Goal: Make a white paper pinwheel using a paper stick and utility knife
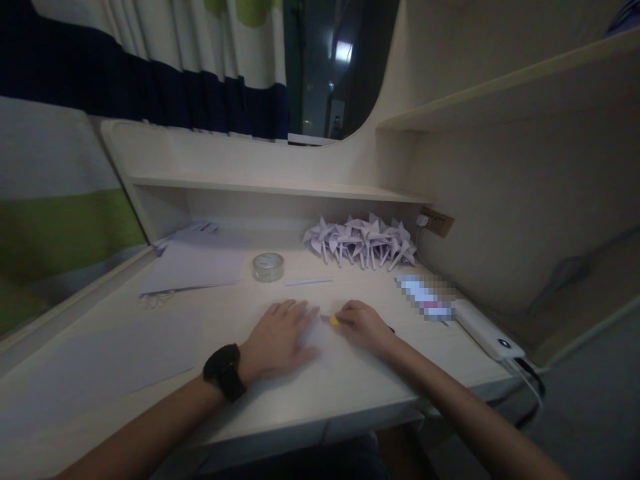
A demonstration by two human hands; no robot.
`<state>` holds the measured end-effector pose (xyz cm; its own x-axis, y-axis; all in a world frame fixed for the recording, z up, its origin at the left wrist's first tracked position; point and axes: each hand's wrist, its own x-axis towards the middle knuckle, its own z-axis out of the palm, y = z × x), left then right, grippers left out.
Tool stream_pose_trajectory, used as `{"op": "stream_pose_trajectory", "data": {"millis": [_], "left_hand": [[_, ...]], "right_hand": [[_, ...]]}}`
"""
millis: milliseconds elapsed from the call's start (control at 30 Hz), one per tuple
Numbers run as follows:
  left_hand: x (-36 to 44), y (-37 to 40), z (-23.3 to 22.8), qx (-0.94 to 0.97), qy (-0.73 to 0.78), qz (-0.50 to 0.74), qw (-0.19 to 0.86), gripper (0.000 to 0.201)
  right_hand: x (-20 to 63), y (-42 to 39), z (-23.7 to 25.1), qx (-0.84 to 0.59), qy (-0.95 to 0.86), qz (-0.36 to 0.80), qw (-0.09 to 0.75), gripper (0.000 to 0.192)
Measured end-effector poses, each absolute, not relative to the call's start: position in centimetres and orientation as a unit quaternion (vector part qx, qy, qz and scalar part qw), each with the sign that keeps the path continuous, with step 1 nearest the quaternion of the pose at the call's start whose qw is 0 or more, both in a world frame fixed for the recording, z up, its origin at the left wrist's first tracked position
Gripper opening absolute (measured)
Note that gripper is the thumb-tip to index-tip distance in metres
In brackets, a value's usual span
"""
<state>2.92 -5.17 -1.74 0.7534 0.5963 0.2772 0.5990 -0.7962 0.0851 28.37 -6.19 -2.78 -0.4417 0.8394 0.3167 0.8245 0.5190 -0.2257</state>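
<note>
My left hand (283,337), with a black watch on its wrist, lies flat with fingers spread on a pale sheet of paper (327,350), whose edges are hard to make out. In my right hand (366,325) is a utility knife (334,321) with a yellow part near the front. Its blade points left, close to the left fingertips. Whether the blade touches the paper cannot be seen. Just beyond the hands lie a thin white paper strip (309,282) and a roll of clear tape (268,267).
Several paper pinwheels (367,237) are heaped at the back. A paper stack (195,260) lies at the back left, with a large sheet (115,360) in front. On the right are a blurred-out phone (425,297) and a white power bank (487,333) with cables. A shelf (280,189) overhangs the desk's back.
</note>
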Motion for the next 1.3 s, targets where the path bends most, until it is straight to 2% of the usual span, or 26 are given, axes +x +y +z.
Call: {"op": "stream_pose_trajectory", "data": {"millis": [133,300,433,667,833,1300], "left_hand": [[2.9,-3.2,-2.1,-0.93,-0.329,-0.163,-0.034,0.062],[3.4,-2.2,-3.1,-0.917,-0.338,-0.205,-0.051,0.067],[3.7,-2.6,-3.7,-0.915,-0.335,-0.224,-0.038,0.063],[3.7,-1.7,-3.6,-0.892,-0.362,-0.263,-0.063,0.034],[3.2,-0.8,-4.1,-0.861,-0.399,-0.294,-0.113,0.029],[2.5,-0.7,-3.9,-0.808,-0.517,-0.278,-0.041,0.027]], "right_hand": [[28.1,-6.4,-2.3,-0.496,-0.845,0.002,0.198,0.01],[27.6,-6.7,-1.6,-0.496,-0.847,-0.011,0.193,0.01],[27.4,-7.1,-1.9,-0.485,-0.854,-0.015,0.188,0.013],[27.3,-7.5,-3.0,-0.475,-0.857,0.006,0.198,0.012],[27.7,-8.4,-2.8,-0.463,-0.863,0.033,0.202,0.012],[28.4,-9.2,-2.4,-0.446,-0.867,0.069,0.209,0.011]]}}
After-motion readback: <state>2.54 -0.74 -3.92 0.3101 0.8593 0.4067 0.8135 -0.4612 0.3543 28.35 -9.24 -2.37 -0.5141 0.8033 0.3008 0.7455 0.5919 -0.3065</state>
